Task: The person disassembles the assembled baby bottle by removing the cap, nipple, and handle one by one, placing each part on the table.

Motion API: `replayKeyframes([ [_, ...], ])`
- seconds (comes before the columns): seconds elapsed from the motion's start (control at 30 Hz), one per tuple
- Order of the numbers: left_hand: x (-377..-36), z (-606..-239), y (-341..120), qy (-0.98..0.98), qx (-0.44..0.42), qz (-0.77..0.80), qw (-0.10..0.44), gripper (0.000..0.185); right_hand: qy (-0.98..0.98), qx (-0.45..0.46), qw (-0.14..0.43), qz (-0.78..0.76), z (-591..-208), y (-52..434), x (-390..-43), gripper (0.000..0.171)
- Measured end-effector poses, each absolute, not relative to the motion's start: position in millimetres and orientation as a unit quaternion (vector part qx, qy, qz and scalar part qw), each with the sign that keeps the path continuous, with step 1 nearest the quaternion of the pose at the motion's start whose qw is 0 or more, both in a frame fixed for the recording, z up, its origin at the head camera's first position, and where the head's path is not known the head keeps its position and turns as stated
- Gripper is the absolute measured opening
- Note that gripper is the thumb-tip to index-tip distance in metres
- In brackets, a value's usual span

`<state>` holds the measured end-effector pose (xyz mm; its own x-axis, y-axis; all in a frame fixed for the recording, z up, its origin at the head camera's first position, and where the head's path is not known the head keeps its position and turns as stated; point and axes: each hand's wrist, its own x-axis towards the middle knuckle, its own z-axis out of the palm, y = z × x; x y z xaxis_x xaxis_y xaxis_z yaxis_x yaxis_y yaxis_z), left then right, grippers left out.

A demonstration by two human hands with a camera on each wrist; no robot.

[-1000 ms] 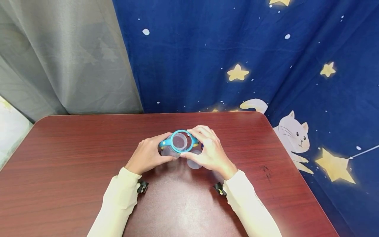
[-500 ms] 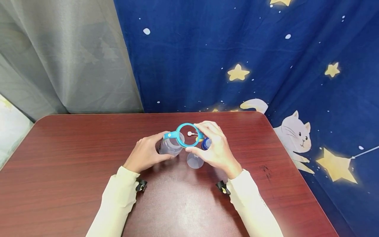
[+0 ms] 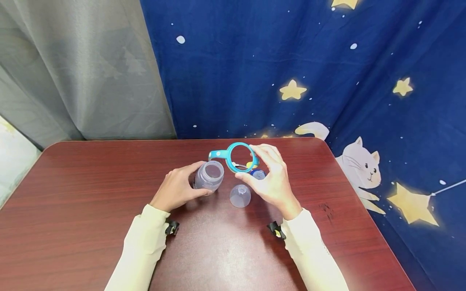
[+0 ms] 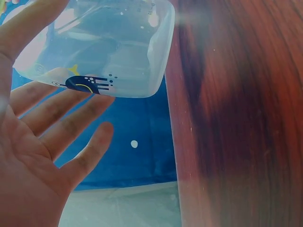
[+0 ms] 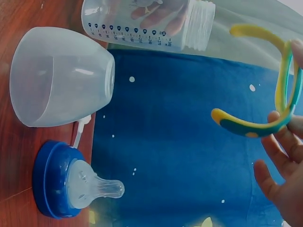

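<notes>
My left hand (image 3: pixel 177 188) grips a clear baby bottle (image 3: pixel 208 180) whose threaded mouth is uncovered. The left wrist view shows the thumb on one side of the bottle (image 4: pixel 109 52) and fingers on the other. My right hand (image 3: pixel 274 180) pinches a teal and yellow handle ring (image 3: pixel 219 154), held in the air to the right of the bottle and apart from it. In the right wrist view two curved grips stick out from the handle ring (image 5: pixel 251 128). Between the hands, a translucent domed cap (image 3: pixel 240 197) stands on the table.
A blue collar (image 5: pixel 45 179) with a clear nipple (image 5: pixel 97 184) stands on the table beside the cap, partly behind my right hand in the head view. Near it lies a thin white straw-like piece (image 5: pixel 81 128). Curtains (image 3: pixel 233 60) hang beyond the table's far edge.
The handle ring, over the bottle's mouth at first, has moved right and away with my right hand. The bottle's mouth, cap and blue collar have come into fuller view. My left hand stays nearly still.
</notes>
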<state>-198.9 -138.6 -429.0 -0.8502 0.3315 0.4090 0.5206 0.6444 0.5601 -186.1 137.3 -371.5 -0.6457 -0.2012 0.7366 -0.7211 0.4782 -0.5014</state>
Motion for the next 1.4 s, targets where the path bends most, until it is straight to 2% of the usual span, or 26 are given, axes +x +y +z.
replayKeyframes([
  [0.17,-198,-429,-139,-0.896,-0.240,-0.346,0.139,0.074,-0.809,0.238,0.334,0.421,-379,137,-192,0.066],
  [0.47,-198,-429,-140,-0.897,-0.236,-0.348,0.140,0.075,-0.843,0.177,0.318,0.396,-397,136,-203,0.061],
  [1.13,-196,-422,-146,-0.896,-0.234,-0.355,0.133,0.078,-0.919,0.151,0.213,0.296,-425,119,-208,0.065],
  [1.4,-196,-418,-149,-0.895,-0.227,-0.360,0.133,0.077,-0.934,0.168,0.187,0.253,-430,113,-207,0.058],
])
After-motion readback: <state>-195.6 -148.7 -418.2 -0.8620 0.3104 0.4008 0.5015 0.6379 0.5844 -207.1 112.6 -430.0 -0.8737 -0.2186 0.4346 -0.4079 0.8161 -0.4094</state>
